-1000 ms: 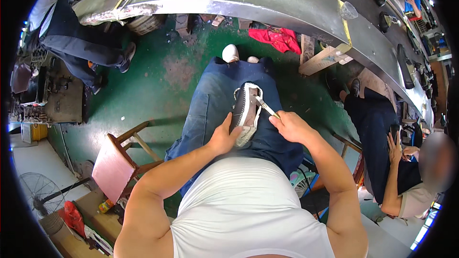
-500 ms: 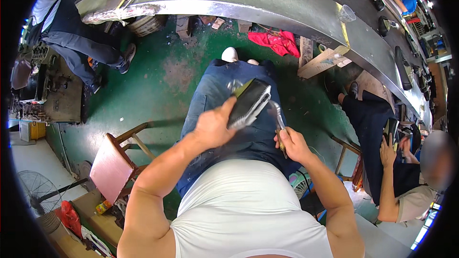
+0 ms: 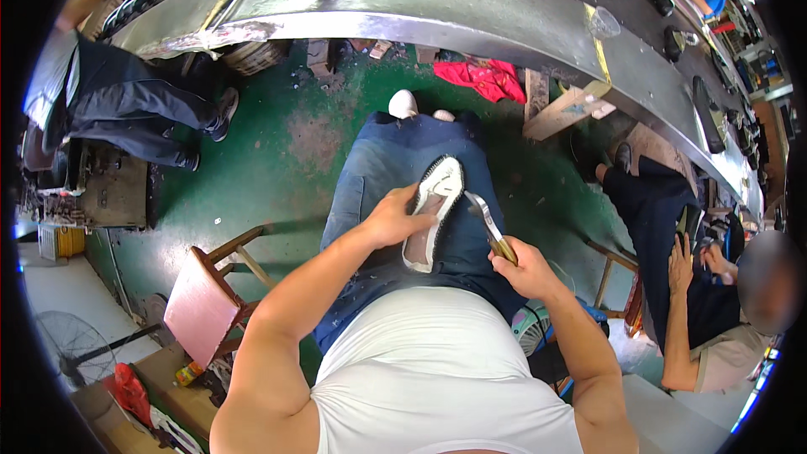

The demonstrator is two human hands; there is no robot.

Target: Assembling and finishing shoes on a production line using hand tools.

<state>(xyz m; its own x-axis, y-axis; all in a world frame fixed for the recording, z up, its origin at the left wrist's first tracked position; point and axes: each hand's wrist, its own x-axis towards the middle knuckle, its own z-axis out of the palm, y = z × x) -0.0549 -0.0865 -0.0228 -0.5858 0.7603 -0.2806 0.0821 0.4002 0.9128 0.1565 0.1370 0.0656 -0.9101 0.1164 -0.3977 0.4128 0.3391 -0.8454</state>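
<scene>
Head view: the left hand (image 3: 393, 217) is gripping a shoe (image 3: 423, 241), thumb pressing its upturned brown face, above the lap (image 3: 357, 164), between the knee and waist edges. The right hand (image 3: 523, 269) is clasping a metal tool (image 3: 487, 220), its head pointing just beside the shoe. Good handling is probably requiring firm support, fingertips staying clear. One clear cup (image 3: 603, 23) is sitting toward the worktop's (image 3: 471, 13) near edge; beneath its left, a basket (image 3: 255, 59) is standing, contents not showing clearly.
</scene>
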